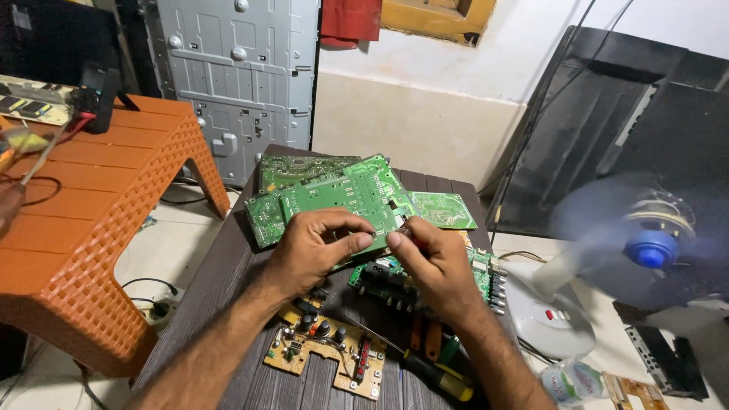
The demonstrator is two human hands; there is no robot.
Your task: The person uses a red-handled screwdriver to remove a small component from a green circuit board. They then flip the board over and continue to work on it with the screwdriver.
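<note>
Both hands, left hand (315, 247) and right hand (433, 262), pinch green circuit board (345, 197).

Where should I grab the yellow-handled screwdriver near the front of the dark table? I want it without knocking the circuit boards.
Probably by the yellow handle, coming from the front right. The screwdriver lies flat, its thin shaft running up-left over the tan circuit board, so the thick handle end sits clear of the parts. The right hand is nearest it.
</note>
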